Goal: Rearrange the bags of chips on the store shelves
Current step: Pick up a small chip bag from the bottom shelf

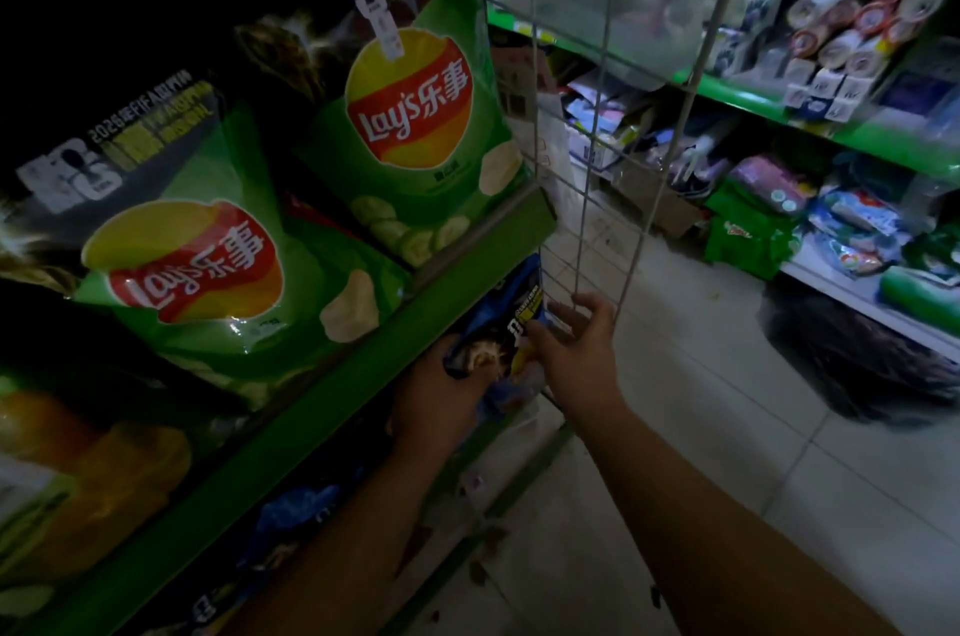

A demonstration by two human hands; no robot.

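Two green Lay's chip bags stand on a green shelf (pixel 291 427): one at the right end (pixel 415 115), one lower left (pixel 208 261). Under that shelf a blue chip bag (pixel 511 318) sits at the end of the lower shelf. My left hand (pixel 436 406) grips its lower part from below. My right hand (pixel 571 349) holds its right edge, fingers curled at the bag's side, next to a wire grid panel (pixel 597 126). A yellow chip bag (pixel 104 479) lies dim at the far left. More blue bags (pixel 296 516) show below my left forearm.
The wire grid panel stands upright at the shelf end. Across a pale tiled aisle floor (pixel 701 427) stands another green shelving unit (pixel 779 105) full of packaged goods and rolls. A dark bundle (pixel 857 365) lies on the floor by it.
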